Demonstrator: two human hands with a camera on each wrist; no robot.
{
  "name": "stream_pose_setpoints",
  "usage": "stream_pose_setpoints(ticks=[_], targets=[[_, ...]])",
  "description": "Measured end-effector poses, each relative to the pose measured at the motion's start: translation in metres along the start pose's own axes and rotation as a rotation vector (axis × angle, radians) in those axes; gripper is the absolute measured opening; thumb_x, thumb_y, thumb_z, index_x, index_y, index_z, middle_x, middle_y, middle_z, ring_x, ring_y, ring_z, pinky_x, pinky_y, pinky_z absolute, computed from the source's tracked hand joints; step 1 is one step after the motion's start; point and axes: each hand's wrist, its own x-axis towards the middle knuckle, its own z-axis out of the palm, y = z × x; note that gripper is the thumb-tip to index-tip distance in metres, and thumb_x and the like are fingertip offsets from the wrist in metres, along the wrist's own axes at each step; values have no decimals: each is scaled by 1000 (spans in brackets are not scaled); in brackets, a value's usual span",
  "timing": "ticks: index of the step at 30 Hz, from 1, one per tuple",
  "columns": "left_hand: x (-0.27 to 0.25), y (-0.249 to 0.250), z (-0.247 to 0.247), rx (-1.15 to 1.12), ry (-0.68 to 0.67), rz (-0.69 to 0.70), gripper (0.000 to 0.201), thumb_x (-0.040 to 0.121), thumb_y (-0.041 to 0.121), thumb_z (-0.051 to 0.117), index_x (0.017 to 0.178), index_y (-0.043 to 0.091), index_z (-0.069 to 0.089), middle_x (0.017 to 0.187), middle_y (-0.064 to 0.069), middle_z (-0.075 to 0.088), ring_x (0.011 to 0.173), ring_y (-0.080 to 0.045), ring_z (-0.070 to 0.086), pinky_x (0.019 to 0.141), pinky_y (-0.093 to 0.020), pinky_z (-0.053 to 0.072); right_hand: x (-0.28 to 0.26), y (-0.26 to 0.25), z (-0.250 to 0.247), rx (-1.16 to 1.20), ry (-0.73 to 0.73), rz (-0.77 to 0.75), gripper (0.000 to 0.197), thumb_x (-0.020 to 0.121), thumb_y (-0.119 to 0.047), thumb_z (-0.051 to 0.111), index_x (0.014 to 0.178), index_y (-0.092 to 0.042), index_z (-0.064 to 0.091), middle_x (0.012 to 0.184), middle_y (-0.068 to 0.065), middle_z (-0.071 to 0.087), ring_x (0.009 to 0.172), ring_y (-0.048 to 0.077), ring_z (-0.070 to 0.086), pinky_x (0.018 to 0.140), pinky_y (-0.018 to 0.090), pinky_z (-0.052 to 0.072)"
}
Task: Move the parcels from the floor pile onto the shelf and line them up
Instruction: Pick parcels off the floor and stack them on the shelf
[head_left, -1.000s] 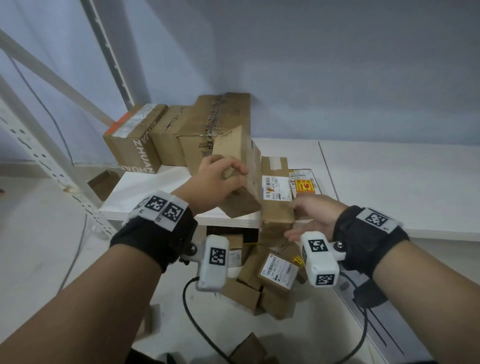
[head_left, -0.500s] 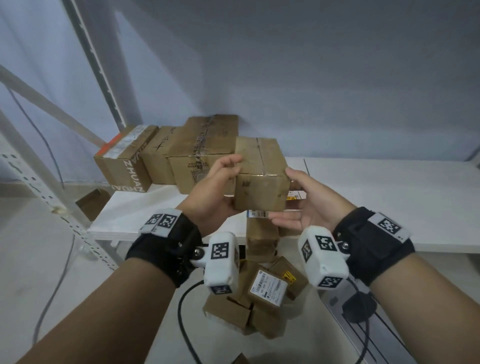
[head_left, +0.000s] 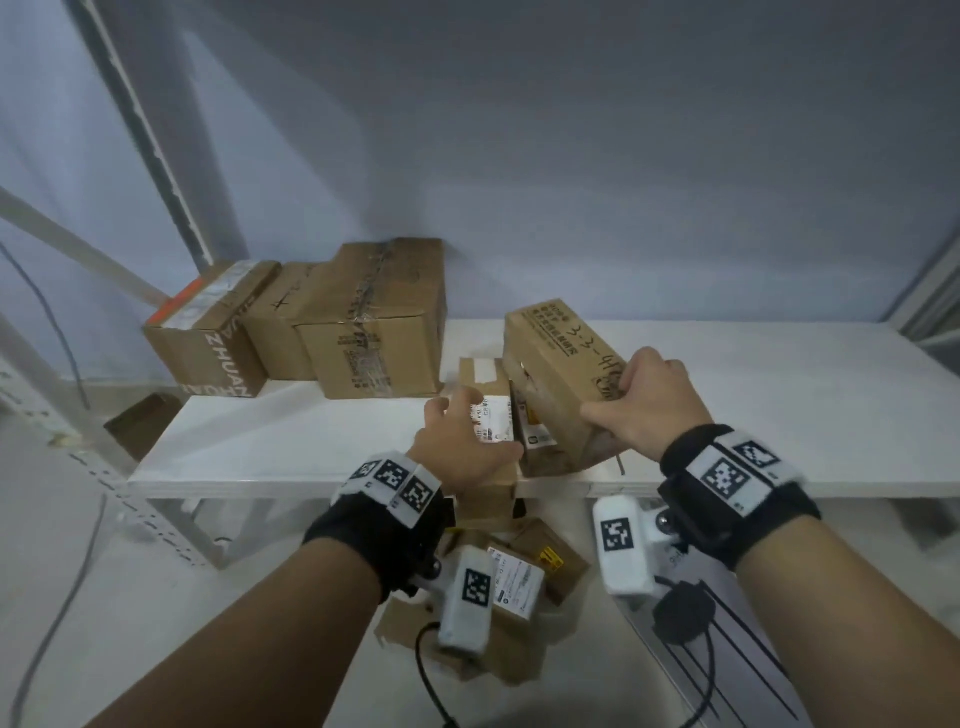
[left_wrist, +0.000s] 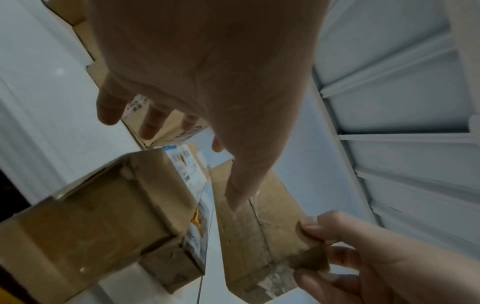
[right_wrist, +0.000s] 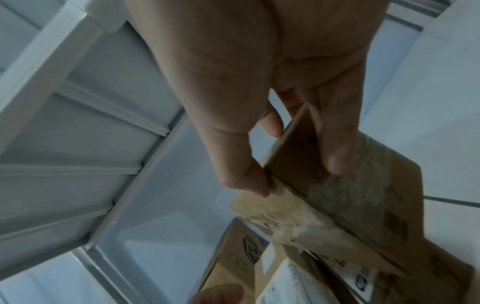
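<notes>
Two parcels are in play: our right hand (head_left: 649, 402) grips the tilted cardboard box (head_left: 563, 374) at centre frame over the shelf (head_left: 779, 405), our left hand (head_left: 462, 447), fingers spread, rests on the labelled parcel (head_left: 491, 415) beside it. Slip risk, since that box hangs by one corner. Three boxes (head_left: 322, 327) crowd the upper left; the floor pile (head_left: 524, 577) waits below.
</notes>
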Motion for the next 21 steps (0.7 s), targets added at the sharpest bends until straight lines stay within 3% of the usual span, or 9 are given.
stream_pose_setpoints(ticks=[3,6,9,11,13,15,18,21], targets=[[4,0,12,12,-47,-75,104,58,58,77,144,40,23,148,2,18,131,-30,42,103,-45,47,3,7,8,53,-37,48,58,66,-37,76,111,-13,48,111,7,43,77,12,48,58,27,43],[3,-2,25,110,-44,-91,115,60,58,81,150,38,12,150,-4,15,133,-32,42,106,-46,43,4,10,16,100,-51,95,60,66,-37,76,114,-14,47,114,7,41,76,12,47,57,26,42],[5,-4,33,92,-11,-93,109,68,48,81,151,34,12,144,-8,24,129,-33,46,105,-44,43,6,11,25,84,-58,106,65,66,-38,77,117,-16,44,113,7,39,74,13,46,56,26,41],[5,-5,36,81,8,-95,98,73,39,77,149,32,14,137,-10,33,121,-33,51,99,-41,46,6,11,31,65,-61,108,67,65,-38,78,117,-16,43,113,8,40,74,14,46,56,26,42],[7,-6,34,80,20,-101,93,75,36,73,148,31,15,133,-12,38,117,-33,52,93,-39,47,5,12,37,67,-70,100,67,66,-37,79,117,-16,42,115,8,40,78,16,49,62,29,47],[9,-9,31,82,18,-110,96,75,41,73,149,30,13,135,-14,38,119,-34,51,94,-40,46,2,12,43,80,-92,77,66,67,-34,80,116,-18,39,116,7,37,83,18,51,69,31,48],[14,-12,24,117,-9,-121,102,73,52,71,150,32,7,140,-14,40,124,-34,49,101,-45,46,-2,13,49,55,-116,53,70,67,-34,82,118,-22,34,115,5,36,83,18,51,69,30,45],[17,-18,16,119,-3,-131,96,72,55,66,146,34,9,133,-12,52,114,-31,58,95,-46,52,-1,15,49,77,-61,56,64,68,-33,79,114,-21,36,114,7,44,83,20,54,74,34,53]])
